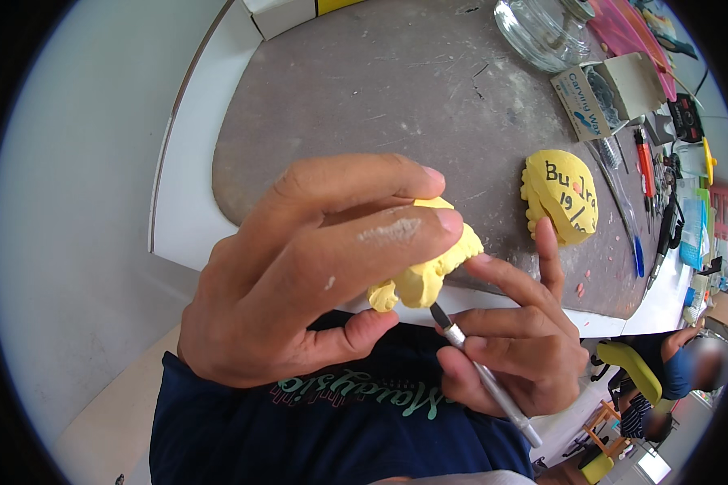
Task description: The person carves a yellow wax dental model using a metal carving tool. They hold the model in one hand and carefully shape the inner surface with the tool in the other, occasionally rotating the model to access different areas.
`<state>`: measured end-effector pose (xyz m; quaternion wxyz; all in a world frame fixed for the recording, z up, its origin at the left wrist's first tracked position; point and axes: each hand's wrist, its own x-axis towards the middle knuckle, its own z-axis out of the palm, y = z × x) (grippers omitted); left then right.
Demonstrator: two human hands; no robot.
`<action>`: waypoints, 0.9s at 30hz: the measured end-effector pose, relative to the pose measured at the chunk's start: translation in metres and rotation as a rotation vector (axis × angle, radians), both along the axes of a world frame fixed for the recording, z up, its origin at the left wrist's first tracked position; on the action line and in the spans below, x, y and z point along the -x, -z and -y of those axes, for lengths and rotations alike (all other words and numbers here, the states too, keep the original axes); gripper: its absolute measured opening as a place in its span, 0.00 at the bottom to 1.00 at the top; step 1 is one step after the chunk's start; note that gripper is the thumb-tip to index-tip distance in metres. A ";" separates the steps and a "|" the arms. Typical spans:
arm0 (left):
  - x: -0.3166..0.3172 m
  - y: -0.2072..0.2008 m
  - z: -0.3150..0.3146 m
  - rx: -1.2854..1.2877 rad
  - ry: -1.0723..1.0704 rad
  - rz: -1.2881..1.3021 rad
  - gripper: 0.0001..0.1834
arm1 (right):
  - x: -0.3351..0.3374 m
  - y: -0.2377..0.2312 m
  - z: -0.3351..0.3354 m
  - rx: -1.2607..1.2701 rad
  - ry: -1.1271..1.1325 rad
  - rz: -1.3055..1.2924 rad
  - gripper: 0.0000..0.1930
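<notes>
A yellow plaster dental cast [422, 280] is gripped in my left hand [291, 275], fingers over its top and the thumb below. White dust marks the index finger. My right hand [518, 339] pinches a silver craft knife [500, 386] like a pen. Its dark blade tip points up at the lower edge of the cast, at or very near the surface; whether it touches I cannot tell. One right fingertip rests by the cast's right end. A second yellow plaster cast [560, 198], flat side up with black handwriting, lies on the mat just beyond my right hand.
A grey-brown mat [364, 105] covers the white table. At the far right stand a glass jar [546, 32], an opened wax box [582, 103] and a pink tray [635, 36]. Pens and tools, including a red-handled one [645, 162], line the right side. People sit in the background.
</notes>
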<state>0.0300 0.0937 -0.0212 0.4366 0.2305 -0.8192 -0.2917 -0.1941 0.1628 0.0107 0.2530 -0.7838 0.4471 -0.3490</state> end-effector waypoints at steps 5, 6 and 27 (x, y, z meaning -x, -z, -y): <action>-0.001 -0.004 -0.004 -0.026 -0.019 0.026 0.33 | 0.001 0.002 0.000 -0.008 -0.006 0.005 0.16; -0.001 -0.004 -0.004 -0.027 -0.018 0.022 0.33 | 0.000 0.001 -0.001 -0.006 -0.004 0.003 0.16; 0.001 0.000 -0.003 0.000 -0.030 0.002 0.33 | -0.001 -0.001 0.000 -0.005 0.011 -0.023 0.16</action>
